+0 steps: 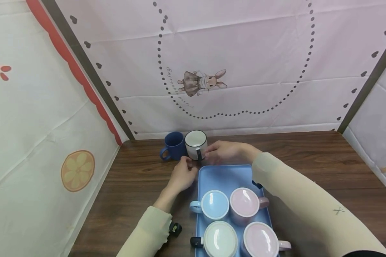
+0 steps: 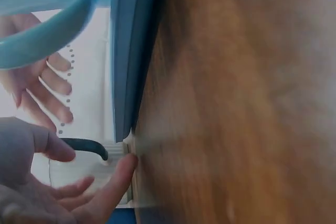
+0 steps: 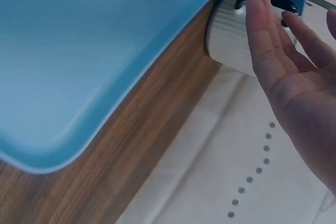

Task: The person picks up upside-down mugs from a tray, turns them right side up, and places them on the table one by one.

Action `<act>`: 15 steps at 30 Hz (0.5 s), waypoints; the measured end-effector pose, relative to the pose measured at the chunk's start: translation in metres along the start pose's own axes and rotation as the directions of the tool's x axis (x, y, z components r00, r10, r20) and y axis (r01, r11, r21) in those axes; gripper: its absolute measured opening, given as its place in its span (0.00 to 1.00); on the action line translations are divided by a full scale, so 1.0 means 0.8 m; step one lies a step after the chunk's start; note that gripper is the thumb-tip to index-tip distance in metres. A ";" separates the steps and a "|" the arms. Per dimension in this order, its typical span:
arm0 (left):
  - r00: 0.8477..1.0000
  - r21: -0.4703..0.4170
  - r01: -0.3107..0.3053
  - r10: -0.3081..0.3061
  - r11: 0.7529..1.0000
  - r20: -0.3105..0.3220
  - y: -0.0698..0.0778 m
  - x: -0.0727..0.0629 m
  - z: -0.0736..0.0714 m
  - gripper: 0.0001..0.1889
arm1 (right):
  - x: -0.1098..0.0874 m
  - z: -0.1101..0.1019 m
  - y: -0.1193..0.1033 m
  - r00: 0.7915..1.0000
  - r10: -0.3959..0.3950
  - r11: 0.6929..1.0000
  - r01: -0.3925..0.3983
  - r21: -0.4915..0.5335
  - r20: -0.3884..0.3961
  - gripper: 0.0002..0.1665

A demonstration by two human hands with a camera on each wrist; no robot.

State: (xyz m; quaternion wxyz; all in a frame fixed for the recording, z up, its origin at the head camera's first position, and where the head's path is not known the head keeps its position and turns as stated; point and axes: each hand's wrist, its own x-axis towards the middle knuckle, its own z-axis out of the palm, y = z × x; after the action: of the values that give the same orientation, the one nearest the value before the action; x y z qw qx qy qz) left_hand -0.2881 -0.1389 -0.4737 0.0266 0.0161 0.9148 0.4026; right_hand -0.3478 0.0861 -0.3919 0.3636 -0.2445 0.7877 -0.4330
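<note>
Six mugs in all about one tray point(image 1: 225, 175): two beyond the far edge, four on it. Past the tray's far left corner, one white mug point(image 1: 192, 146), upright, black handle point(image 1: 199, 154) turned toward the tray; just beside it, farther to the tray's left, one blue mug point(image 1: 175, 144). On the tray, two rows of two: in the far row, one light blue mug point(image 1: 214, 205) at left and one far pink mug point(image 1: 244, 202) at right; in the near row, one pale mug point(image 1: 220, 239) at left and one near pink mug point(image 1: 261, 240) at right. Two hands, both close to the white mug: left hand point(image 1: 184, 174) off the tray's far left corner, near the handle, fingers loosely bent, nothing in grasp; right hand point(image 1: 223, 151) beyond the tray's far edge, at the mug's right side, fingers extended, nothing gripped. Hard to tell whether touching the mug, with fingertips blurred and partly hidden. Beneath the tray, one table point(image 1: 141, 178); beyond it, one cloth point(image 1: 244, 53) with one rabbit print point(image 1: 196, 84).
</note>
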 end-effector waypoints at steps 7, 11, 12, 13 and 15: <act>0.994 -0.069 -0.040 0.047 0.997 0.095 0.001 -0.021 -0.008 0.12 | -0.037 -0.003 -0.001 0.999 0.004 0.996 -0.008 -0.092 -0.038 0.27; 0.991 -0.084 -0.050 0.060 0.995 0.119 0.004 -0.032 -0.012 0.10 | -0.053 -0.001 0.000 0.999 -0.032 0.993 0.027 -0.112 -0.038 0.27; 0.990 -0.086 -0.050 0.061 0.995 0.124 0.006 -0.035 -0.013 0.10 | -0.056 0.000 -0.001 0.998 -0.044 0.992 0.040 -0.122 -0.037 0.27; 0.989 -0.087 -0.053 0.064 0.995 0.130 0.007 -0.038 -0.013 0.10 | -0.060 0.001 -0.001 0.998 -0.059 0.989 0.054 -0.135 -0.034 0.27; 0.987 -0.091 -0.061 0.074 0.994 0.145 0.008 -0.044 -0.015 0.10 | -0.069 0.004 -0.004 0.996 -0.082 0.984 0.076 -0.160 -0.033 0.27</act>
State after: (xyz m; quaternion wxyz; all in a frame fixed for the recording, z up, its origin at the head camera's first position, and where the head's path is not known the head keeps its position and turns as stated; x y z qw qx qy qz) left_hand -0.2539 -0.1452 -0.4593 0.0813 0.0756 0.8911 0.4400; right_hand -0.3114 0.1215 -0.3707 0.3099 -0.2952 0.8163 -0.3879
